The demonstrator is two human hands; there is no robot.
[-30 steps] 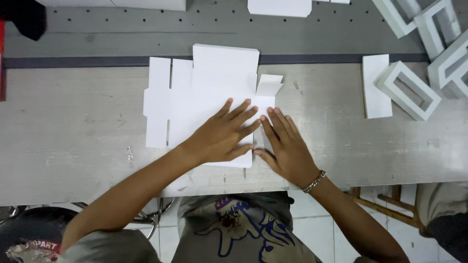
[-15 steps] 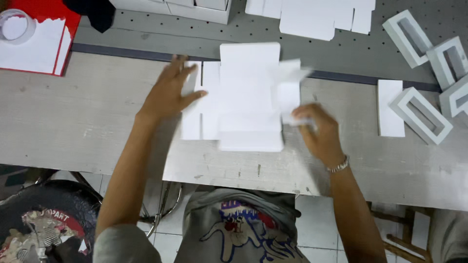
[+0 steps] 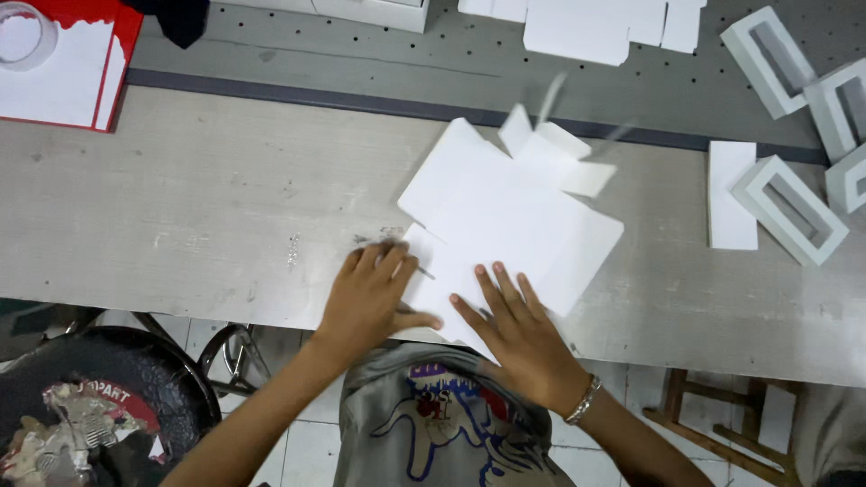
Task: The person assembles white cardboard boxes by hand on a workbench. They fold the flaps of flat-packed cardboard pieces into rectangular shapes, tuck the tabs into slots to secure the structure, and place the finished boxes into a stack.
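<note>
Both hands are pressing flat, fingers spread, on a white die-cut carton blank [image 3: 505,216] lying skewed at the table's [image 3: 180,216] near edge: left hand [image 3: 370,298] on its lower corner, right hand [image 3: 514,329] beside it. The blank's upper flaps are blurred, perhaps lifting. White rectangular frames [image 3: 789,207] are sitting at the right, a red tray [image 3: 122,63] far left.

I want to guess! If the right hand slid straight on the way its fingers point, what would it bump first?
The right hand already lies on the white cardboard sheet; beyond that, probably the sheet's small folded flaps.
</note>
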